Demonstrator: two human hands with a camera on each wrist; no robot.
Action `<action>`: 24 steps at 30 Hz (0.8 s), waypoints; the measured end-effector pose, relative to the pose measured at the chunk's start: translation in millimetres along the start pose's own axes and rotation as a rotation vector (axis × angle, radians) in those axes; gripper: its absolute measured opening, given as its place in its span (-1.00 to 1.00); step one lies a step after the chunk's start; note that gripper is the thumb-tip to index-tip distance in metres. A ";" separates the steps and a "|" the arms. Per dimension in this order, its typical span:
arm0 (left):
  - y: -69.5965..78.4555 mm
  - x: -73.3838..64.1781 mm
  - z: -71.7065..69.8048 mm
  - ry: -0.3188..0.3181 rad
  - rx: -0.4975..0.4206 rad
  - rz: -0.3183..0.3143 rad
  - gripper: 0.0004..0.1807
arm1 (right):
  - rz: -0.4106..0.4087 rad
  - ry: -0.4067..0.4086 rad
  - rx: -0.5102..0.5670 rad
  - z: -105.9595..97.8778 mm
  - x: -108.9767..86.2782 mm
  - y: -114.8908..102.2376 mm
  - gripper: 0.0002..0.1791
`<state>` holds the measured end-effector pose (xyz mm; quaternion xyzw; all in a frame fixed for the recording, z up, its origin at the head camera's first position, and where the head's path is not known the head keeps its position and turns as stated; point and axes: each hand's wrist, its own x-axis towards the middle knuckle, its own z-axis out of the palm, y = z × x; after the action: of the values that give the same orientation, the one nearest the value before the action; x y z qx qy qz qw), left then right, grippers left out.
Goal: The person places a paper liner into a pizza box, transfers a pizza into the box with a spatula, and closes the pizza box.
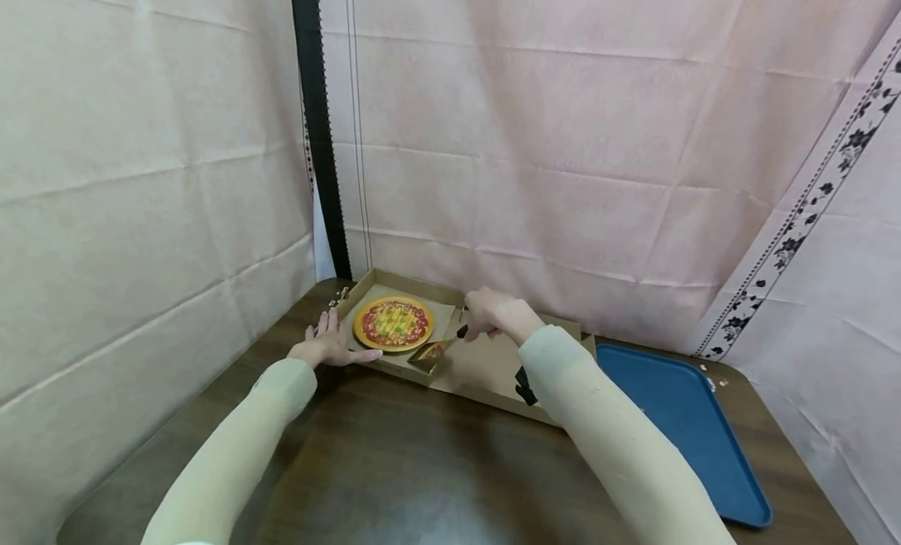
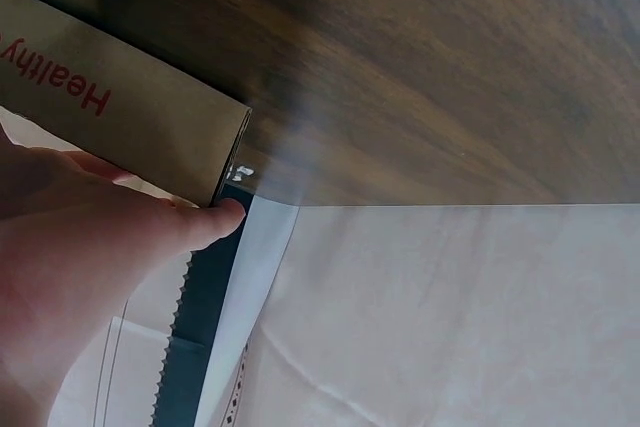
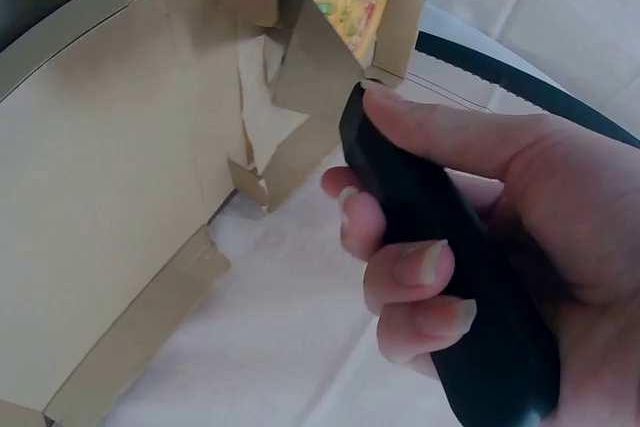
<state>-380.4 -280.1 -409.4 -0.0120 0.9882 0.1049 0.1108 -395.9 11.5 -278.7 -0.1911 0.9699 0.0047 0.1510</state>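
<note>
A round pizza (image 1: 393,324) with a golden crust lies on paper in an open cardboard pizza box (image 1: 366,285). My right hand (image 1: 493,310) grips the black handle (image 3: 440,217) of a pizza server. Its shiny triangular blade (image 1: 428,356) slants down beside the pizza's right edge, over the box's front wall, and mirrors pizza colours. My left hand (image 1: 329,343) is at the box's front left corner, fingers spread along the left wall and thumb stretched along the front. In the left wrist view, a fingertip (image 2: 230,215) sits at the box's end, near its red lettering.
The box lid (image 1: 486,369) lies folded open to the right, under my right forearm. Beyond it, a blue tray (image 1: 683,420) rests on the dark wooden table (image 1: 394,467). Pale cloth curtains (image 1: 563,154) hang close behind and to the left.
</note>
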 end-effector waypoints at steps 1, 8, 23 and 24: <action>0.1 0.2 1.0 0.000 0.001 0.002 0.33 | -0.012 0.003 0.005 0.8 -1.5 2.5 -0.64; -2.3 3.1 5.0 0.011 -0.007 0.010 0.33 | -0.089 0.068 0.048 -1.2 -16.0 26.9 -0.75; -2.8 0.8 3.2 0.024 -0.003 0.023 0.34 | -0.144 0.470 0.100 24.4 -31.2 100.8 -0.58; -2.1 0.6 3.2 0.024 -0.002 0.023 0.33 | -0.147 0.486 0.104 26.3 -32.9 105.3 -0.58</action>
<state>-380.2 -281.5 -413.0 -0.0018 0.9894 0.1072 0.0977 -398.4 123.0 -299.2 -0.2484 0.9602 -0.1020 -0.0767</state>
